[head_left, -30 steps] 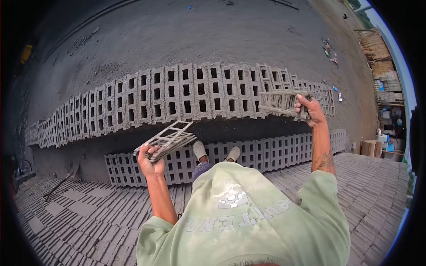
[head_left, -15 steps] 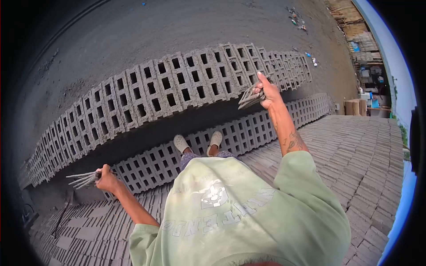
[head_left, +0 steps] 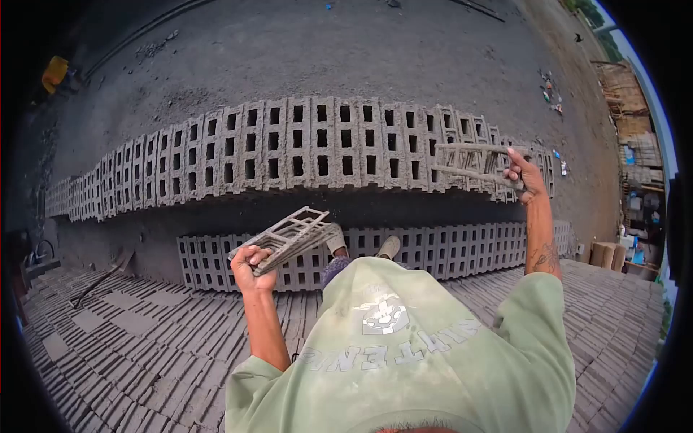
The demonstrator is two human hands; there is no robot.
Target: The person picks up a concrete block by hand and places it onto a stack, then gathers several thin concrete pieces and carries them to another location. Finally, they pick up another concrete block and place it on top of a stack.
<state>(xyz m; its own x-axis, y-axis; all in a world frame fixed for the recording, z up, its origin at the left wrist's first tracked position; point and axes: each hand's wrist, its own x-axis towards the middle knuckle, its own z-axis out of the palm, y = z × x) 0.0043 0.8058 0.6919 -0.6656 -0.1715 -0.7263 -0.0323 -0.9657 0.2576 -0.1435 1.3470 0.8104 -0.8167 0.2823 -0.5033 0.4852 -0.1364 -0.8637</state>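
My left hand (head_left: 254, 268) is closed around one end of a small stack of thin ladder-shaped frames (head_left: 292, 234), grey and crusted with cement. They fan out in front of me, above the lower row of hollow blocks (head_left: 462, 249). Out to the right, my right hand (head_left: 525, 177) grips another set of ladder-shaped frames (head_left: 469, 160), held over the right part of the upper row of hollow concrete blocks (head_left: 321, 144). Similar frames seem to lie on the blocks there, but the overlap makes this hard to tell.
Between the two block rows runs a dark gap. Stacked grey blocks (head_left: 166, 339) spread below and on both sides of me. Dark ground (head_left: 303, 58) stretches beyond the far row. A yellow shape (head_left: 54, 73) stands far left; sheds and clutter (head_left: 639, 166) line the right.
My view has turned. My left hand has swung its frames inward from the far left, raising them before me. My right hand's frames now point left, spread over the far row.
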